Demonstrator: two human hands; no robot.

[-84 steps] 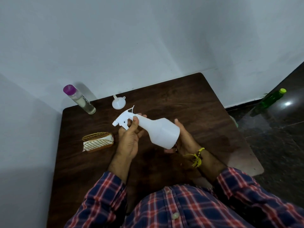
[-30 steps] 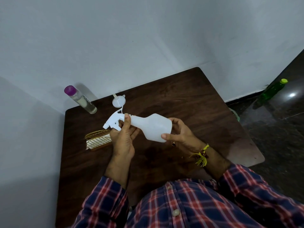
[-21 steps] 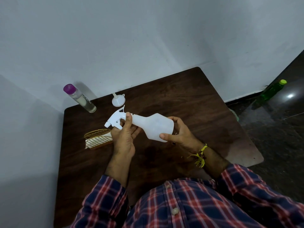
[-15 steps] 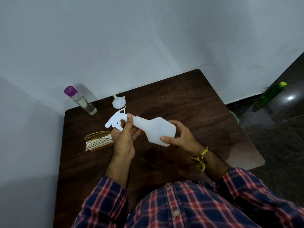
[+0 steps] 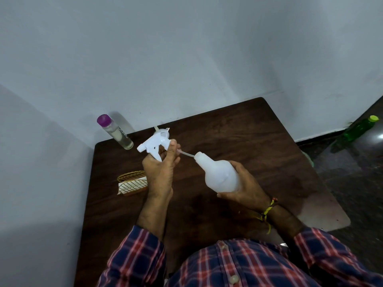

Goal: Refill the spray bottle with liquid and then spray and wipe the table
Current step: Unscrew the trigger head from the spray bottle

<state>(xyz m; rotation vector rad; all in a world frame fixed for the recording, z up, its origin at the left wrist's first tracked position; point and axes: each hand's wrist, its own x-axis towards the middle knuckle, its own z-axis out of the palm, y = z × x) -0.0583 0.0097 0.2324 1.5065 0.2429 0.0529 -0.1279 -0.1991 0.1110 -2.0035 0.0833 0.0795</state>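
Note:
My left hand (image 5: pixel 160 168) grips the white trigger spray head (image 5: pixel 152 147), lifted off the bottle. Its thin dip tube (image 5: pixel 186 153) still runs into the bottle's neck. My right hand (image 5: pixel 246 189) holds the white spray bottle body (image 5: pixel 219 175) tilted above the dark wooden table (image 5: pixel 248 141). A clear refill bottle with a purple cap (image 5: pixel 116 132) stands at the table's far left corner. A small white funnel (image 5: pixel 163 132) sits behind the spray head, mostly hidden by it.
A wire holder with a white cloth or sponge (image 5: pixel 132 183) lies at the table's left, beside my left wrist. A green bottle (image 5: pixel 358 129) lies on the dark floor to the right. Grey walls close the table's far and left sides.
The spray head has come off the bottle: my left hand pulled it up and left while my right hand drew the bottle body right, exposing the dip tube.

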